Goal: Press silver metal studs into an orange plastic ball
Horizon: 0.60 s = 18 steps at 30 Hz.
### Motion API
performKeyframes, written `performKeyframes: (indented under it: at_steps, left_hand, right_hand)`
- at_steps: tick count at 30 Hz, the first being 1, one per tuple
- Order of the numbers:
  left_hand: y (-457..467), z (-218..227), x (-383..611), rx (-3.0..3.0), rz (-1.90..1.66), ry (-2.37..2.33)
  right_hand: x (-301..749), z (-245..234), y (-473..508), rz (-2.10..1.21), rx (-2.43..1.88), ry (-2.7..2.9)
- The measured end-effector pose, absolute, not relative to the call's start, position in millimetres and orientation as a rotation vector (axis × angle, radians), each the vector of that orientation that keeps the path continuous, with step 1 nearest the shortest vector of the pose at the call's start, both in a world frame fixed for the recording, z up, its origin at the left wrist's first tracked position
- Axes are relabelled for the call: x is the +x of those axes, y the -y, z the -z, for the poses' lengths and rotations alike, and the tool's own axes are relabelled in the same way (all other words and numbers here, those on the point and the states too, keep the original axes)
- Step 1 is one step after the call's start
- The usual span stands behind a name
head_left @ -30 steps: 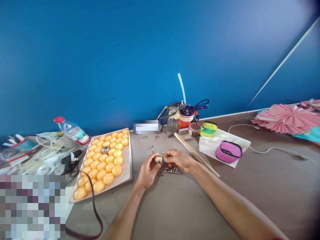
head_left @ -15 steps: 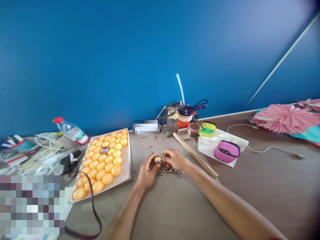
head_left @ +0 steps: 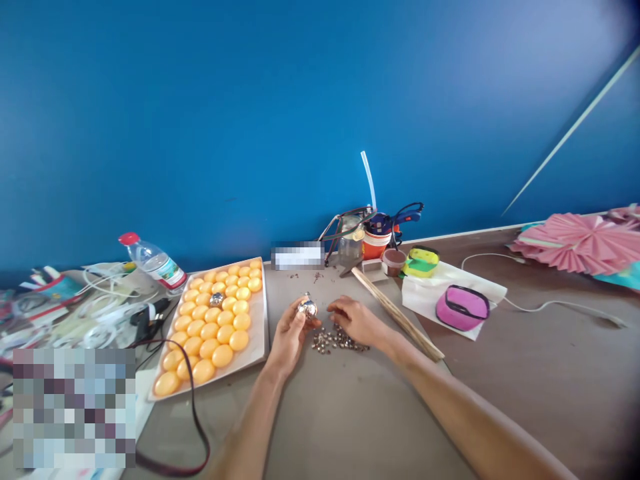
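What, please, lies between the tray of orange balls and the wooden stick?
The head view shows the left hand holding a shiny ball, the right hand at a heap of small shiny pieces, and dark scraps farther back.

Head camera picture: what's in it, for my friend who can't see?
The left hand holds a shiny ball; the right hand is near a pile of small shiny bits on a table. At left, a tray holds orange balls.

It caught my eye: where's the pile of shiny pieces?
In the head view, the pile lies on the table below centre, right of the left hand and by the right hand.
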<state>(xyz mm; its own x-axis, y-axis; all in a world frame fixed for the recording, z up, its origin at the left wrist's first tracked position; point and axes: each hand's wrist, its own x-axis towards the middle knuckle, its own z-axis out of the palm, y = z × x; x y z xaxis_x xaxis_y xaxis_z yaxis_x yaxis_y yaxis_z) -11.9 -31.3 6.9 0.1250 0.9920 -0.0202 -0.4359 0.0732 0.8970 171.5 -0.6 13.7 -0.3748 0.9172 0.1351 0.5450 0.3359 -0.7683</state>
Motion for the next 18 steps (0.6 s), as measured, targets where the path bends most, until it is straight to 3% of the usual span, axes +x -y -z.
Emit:
performKeyframes:
  at_steps: [6, 18]
  left_hand:
    - [30.4, -10.2, -11.3, 0.730, -1.287, -0.695]
    - [29.6, -11.9, -13.4, 0.615, -1.270, -0.677]
  right_hand:
    - [166.2, -12.4, 6.9, -0.474, -1.351, 2.556]
    - [161.6, 1.6, 6.1, -0.458, -1.254, 2.353]
